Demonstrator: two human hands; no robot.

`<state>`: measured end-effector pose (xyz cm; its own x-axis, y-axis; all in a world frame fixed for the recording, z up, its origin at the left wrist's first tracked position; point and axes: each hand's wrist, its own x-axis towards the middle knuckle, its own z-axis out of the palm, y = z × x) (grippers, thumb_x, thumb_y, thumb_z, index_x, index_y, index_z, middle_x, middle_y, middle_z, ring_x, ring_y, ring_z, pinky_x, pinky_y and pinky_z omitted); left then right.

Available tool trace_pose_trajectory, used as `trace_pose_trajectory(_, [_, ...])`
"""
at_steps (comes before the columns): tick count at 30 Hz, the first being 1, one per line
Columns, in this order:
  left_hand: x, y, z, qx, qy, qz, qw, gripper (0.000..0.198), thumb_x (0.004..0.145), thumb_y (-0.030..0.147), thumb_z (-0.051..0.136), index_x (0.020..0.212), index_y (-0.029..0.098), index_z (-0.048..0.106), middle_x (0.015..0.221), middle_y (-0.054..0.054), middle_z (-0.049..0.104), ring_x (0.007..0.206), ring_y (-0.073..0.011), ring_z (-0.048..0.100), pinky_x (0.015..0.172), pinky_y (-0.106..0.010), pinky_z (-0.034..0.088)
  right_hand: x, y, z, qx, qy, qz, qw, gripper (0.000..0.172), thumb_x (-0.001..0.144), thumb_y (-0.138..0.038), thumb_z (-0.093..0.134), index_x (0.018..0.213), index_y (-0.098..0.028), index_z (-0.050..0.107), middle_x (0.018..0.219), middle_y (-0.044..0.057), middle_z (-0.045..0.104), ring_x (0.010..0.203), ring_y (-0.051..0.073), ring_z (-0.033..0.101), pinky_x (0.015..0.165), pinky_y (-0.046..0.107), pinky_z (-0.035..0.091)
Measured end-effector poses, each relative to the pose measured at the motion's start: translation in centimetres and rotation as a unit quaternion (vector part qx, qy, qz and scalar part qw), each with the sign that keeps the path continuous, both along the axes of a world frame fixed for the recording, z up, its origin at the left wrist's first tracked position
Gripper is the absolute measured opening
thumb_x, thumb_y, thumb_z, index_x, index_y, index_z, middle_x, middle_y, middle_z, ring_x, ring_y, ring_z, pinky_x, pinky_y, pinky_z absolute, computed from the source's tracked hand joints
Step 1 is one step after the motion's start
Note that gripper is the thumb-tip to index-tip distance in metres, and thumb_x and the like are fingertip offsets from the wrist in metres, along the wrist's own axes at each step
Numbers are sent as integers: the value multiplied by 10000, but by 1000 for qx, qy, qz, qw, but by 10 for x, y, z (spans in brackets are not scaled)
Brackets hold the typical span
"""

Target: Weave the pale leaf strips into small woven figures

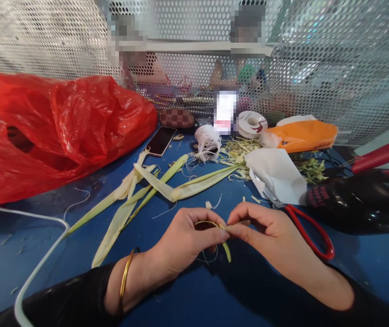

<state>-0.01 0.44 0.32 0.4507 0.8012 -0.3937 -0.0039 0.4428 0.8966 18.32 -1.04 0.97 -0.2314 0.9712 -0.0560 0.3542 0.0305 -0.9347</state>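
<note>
My left hand (194,231) and my right hand (258,229) meet fingertip to fingertip above the blue table, both closed in a pinch. Between them is a narrow green strip of plant leaf (227,252), its tip hanging below my left thumb and another part curving behind it. A thin pale thread loops beneath the left fingers. Beyond my hands lie long pale green husk-like leaves (156,179), some crossing one another. Scissors with a red handle (317,245) rest beside my right hand, their blades partly under a white paper (276,175).
A large red plastic bag (61,131) fills the left. A white cable (41,272) runs down that side. At the back are a phone (160,141), white thread (208,141), a ribbon spool (252,123) and an orange packet (303,135). A black bottle-like object (357,204) lies right, before a perforated metal screen (187,27).
</note>
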Motion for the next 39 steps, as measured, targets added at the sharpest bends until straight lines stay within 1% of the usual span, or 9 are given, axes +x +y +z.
trace_pose_trajectory(6, [1,0,-2,31,35,-46,998,209,705,327,726,760,133,671,617,4,577,562,-94,470,547,-226,353,-2,-3,2,-94,27,12,995,176,848,-250,594,686,-186,567,574,-47,542,537,104,540,515,208,431])
trace_pose_trajectory(10, [1,1,-2,48,33,-55,997,204,751,332,690,799,135,670,649,1,585,584,-102,499,563,-228,372,-2,-5,1,-104,48,-4,993,202,867,-278,584,688,-186,564,549,-45,544,517,109,546,499,210,438])
trace_pose_trajectory(12, [1,2,-2,37,22,-41,998,182,753,314,684,796,138,669,654,4,589,571,-98,510,564,-225,382,-1,-5,-1,-44,15,-3,999,185,879,-285,586,719,-191,588,587,-30,584,548,119,572,527,220,467])
trace_pose_trajectory(14, [0,3,-2,9,-6,-19,1000,158,740,291,685,774,138,666,655,6,595,542,-88,512,563,-222,397,1,-4,-3,75,-36,21,996,62,879,-249,601,858,-205,639,738,4,661,668,144,628,621,243,515])
trace_pose_trajectory(16, [0,4,-3,-25,-44,-4,999,147,724,276,690,748,134,666,634,9,591,516,-81,510,560,-217,414,4,-4,-6,201,-80,59,975,170,878,-173,597,1028,-237,643,904,30,687,807,164,653,720,268,534])
trace_pose_trajectory(18, [-1,4,-3,-49,-70,-6,996,143,717,266,696,738,127,671,607,10,582,502,-75,509,552,-207,423,7,-3,-8,290,-111,79,947,256,885,-104,560,1079,-253,633,946,39,684,844,165,652,746,282,537])
trace_pose_trajectory(25, [-2,4,-4,-92,-88,-32,991,121,718,246,699,739,128,679,566,15,572,487,-73,501,555,-210,463,14,1,-7,405,-169,108,892,238,878,-54,523,957,-230,663,839,39,693,787,178,646,738,328,531])
trace_pose_trajectory(33, [-3,6,-6,-39,-46,-46,997,158,721,285,718,752,137,675,619,21,572,510,-73,534,558,-206,412,13,-1,-4,333,-171,106,921,153,894,-92,558,893,-217,647,847,27,670,768,150,631,766,286,496])
trace_pose_trajectory(39, [-1,5,-1,48,35,-60,996,157,750,289,684,775,135,671,618,18,578,542,-90,523,549,-215,399,6,-6,3,156,-135,40,978,165,885,-135,557,742,-196,612,736,-1,609,669,122,573,614,231,444])
